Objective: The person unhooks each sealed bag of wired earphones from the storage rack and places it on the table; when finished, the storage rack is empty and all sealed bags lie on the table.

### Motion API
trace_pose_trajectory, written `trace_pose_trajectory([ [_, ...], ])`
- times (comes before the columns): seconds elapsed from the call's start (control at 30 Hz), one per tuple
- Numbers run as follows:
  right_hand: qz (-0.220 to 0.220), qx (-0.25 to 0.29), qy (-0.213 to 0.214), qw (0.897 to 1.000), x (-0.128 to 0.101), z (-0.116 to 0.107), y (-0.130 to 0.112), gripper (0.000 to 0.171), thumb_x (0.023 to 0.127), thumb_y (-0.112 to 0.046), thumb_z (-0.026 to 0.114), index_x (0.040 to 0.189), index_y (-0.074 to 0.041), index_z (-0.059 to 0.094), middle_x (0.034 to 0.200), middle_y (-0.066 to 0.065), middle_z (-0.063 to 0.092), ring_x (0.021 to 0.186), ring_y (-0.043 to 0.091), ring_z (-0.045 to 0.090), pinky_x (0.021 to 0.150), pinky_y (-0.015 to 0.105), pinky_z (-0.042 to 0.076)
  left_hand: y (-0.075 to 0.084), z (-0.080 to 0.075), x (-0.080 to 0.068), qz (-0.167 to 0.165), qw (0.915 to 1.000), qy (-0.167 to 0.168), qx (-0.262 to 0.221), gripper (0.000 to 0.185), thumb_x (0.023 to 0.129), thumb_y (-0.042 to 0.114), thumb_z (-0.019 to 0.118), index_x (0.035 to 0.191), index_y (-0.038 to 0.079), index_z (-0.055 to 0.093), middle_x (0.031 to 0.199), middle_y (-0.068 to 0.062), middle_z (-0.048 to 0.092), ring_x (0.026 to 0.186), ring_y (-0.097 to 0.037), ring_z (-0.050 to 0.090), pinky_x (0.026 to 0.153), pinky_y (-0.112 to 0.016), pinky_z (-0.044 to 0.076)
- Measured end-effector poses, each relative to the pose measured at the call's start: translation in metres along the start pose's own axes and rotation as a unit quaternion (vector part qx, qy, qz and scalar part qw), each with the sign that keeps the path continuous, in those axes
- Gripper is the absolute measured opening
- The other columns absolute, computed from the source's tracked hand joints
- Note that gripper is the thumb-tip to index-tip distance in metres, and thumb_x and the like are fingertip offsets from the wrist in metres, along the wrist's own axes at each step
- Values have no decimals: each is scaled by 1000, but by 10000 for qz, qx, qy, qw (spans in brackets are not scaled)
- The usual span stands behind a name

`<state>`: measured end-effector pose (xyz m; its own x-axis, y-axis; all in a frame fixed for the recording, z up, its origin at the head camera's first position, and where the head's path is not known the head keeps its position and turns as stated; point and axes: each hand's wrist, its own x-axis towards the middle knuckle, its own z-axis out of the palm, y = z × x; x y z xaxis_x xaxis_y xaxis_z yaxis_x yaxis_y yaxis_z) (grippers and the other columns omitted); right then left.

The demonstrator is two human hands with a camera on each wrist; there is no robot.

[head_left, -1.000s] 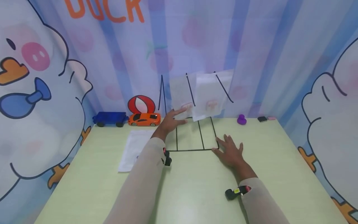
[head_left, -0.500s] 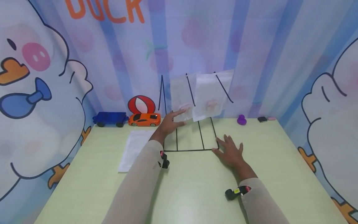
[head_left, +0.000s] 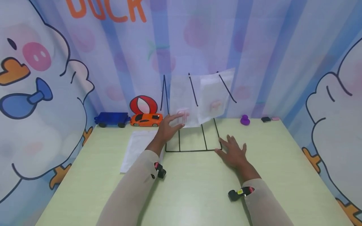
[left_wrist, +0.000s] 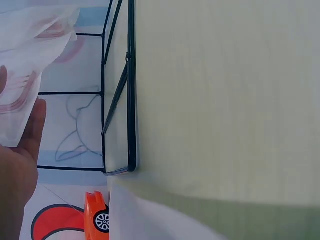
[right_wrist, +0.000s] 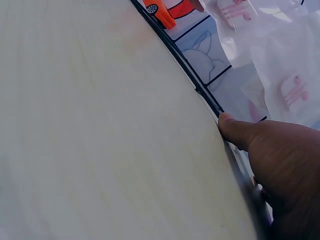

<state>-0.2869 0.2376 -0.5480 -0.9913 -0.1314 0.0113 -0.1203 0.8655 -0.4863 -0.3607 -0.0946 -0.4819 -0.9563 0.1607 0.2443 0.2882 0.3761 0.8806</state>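
Observation:
A black wire rack point(head_left: 186, 151) with slanting prongs stands on the table. Two thin white pouches hang from it, each showing a pink pronged shape through its translucent lower part. My left hand point(head_left: 166, 130) pinches the lower left edge of the left pouch point(head_left: 181, 94), the thumb and fingers around the pink shape point(left_wrist: 19, 95). Beside it, the right pouch point(head_left: 212, 94) hangs tilted, partly overlapping the left one. My right hand point(head_left: 233, 153) has its fingers spread at the rack's front right corner. Its thumb point(right_wrist: 237, 131) rests on the base wire.
A third white pouch point(head_left: 133, 153) lies flat left of the rack, partly behind my left forearm. Along the back edge stand a blue toy trailer point(head_left: 111, 119) and an orange toy car point(head_left: 146, 120). A purple knob-shaped piece point(head_left: 244, 120) and a black block point(head_left: 266, 119) sit at right.
My left hand has moved left and nearer, bringing the left pouch's lower part down and forward. The right pouch has shifted slightly. My right hand stays at the rack's corner.

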Motion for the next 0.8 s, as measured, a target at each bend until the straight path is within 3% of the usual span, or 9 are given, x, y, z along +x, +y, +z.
trace_pose_trajectory([
  [0.4,-29,44,23,10000,-1,-1,-3,71,110,-55,56,169,-19,41,182,24,18,170,48,8,125,84,-11,12,-3,-21,376,9986,224,288,43,99,27,80,142,27,75,153,-7,67,148,-34,55,123,-72,41],
  [0.8,-18,86,-31,10000,0,-5,-4,71,110,-55,55,170,-20,40,182,23,17,170,48,8,125,84,-12,27,-3,-44,725,9967,347,142,41,99,17,79,139,22,76,152,-9,68,144,-34,59,114,-62,56],
])
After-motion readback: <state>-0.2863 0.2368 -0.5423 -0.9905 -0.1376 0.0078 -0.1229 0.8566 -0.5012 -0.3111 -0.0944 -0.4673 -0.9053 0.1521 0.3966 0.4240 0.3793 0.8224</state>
